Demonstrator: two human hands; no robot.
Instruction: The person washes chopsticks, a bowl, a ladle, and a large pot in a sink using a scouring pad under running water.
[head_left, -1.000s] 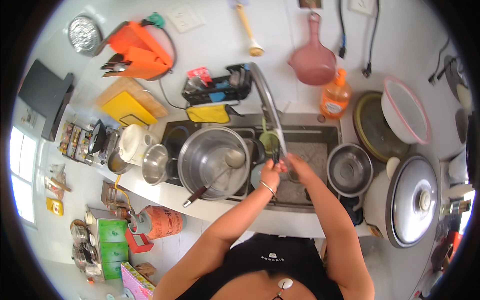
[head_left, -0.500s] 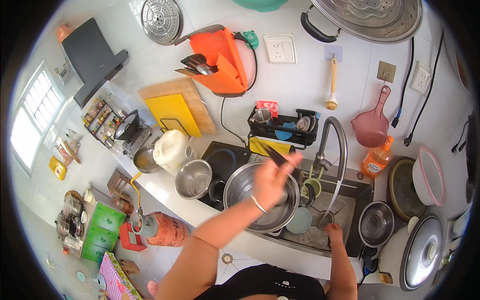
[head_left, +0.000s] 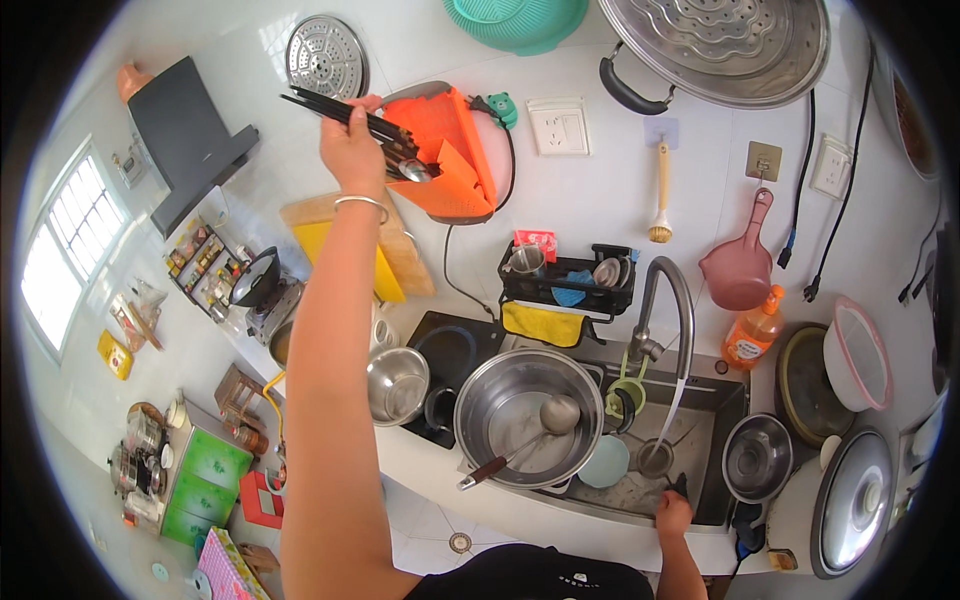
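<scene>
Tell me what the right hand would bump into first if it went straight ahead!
Probably the small dark thing just ahead of the right hand; they may be touching. Then the round metal piece in the sink. Depth is unclear.

A bundle of thin, dark chopsticks [head_left: 330, 106] is held slantwise at the far left, close to an orange utensil holder [head_left: 467, 182]. At the near right, a small black thing [head_left: 681, 485] shows only partly.
</scene>
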